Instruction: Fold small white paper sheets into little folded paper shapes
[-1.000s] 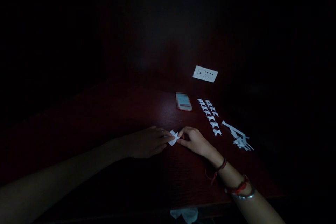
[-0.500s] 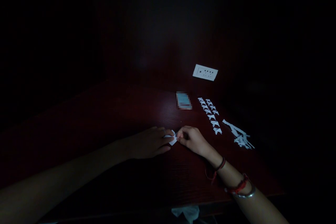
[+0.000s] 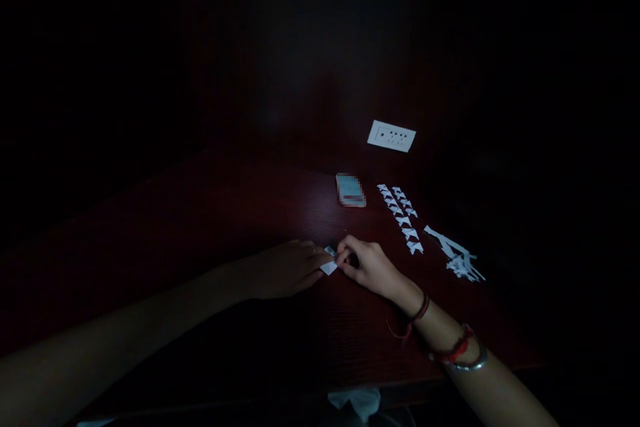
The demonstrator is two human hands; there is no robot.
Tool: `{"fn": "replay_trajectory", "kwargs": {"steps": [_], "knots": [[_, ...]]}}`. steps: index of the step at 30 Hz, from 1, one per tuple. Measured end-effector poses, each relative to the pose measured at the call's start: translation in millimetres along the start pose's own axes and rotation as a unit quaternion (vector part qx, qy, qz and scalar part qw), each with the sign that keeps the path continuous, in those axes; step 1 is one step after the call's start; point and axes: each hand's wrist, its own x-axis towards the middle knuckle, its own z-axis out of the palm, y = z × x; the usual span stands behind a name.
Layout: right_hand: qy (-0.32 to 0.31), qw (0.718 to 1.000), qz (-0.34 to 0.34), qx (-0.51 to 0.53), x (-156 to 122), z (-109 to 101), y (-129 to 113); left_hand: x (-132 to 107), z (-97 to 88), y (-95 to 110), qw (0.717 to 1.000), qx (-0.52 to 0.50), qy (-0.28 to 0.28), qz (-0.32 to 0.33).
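Observation:
A small piece of folded white paper (image 3: 329, 268) lies on the dark red table between my hands. My left hand (image 3: 287, 270) stretches flat over the table from the left, a ring on one finger, its fingertips pressing on the paper's left part. At the paper's right edge, my right hand (image 3: 367, 263) has thumb and forefinger pinched together on it, the other fingers curled. Part of the paper is hidden under the fingers. Corded bracelets and a silver bangle circle my right wrist and forearm.
Two rows of folded paper pieces (image 3: 403, 221) lie to the right, beside a loose heap of white paper strips (image 3: 463, 265). A blurred pale-blue flat object (image 3: 351, 191) lies farther back. A white socket plate (image 3: 391, 136) is behind. The table's front edge (image 3: 300, 397) runs below.
My left fingers have shifted slightly on the paper, and the right hand's fingers have curled up a little more at its edge. The other things stay where they were.

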Motion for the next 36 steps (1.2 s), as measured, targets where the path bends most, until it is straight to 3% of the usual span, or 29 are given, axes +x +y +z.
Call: {"fn": "replay_trajectory", "kwargs": {"steps": [8, 16, 24, 36], "knots": [[-0.04, 0.995, -0.037, -0.079, -1, -6, -2, 0, -1.2, 3, 1.0, 0.014, -0.001, -0.01], [-0.069, 0.997, -0.025, -0.028, -2, -13, -2, -5, 4.0, 1, 1.0, 0.024, 0.008, -0.019], [-0.096, 0.983, -0.086, -0.13, -1, -14, 5, -6, 2.8, 1, 0.999, 0.023, 0.0, -0.024], [-0.116, 0.97, -0.081, -0.196, -4, -17, 3, -7, 5.9, -4, 0.999, -0.014, 0.003, -0.03]]}}
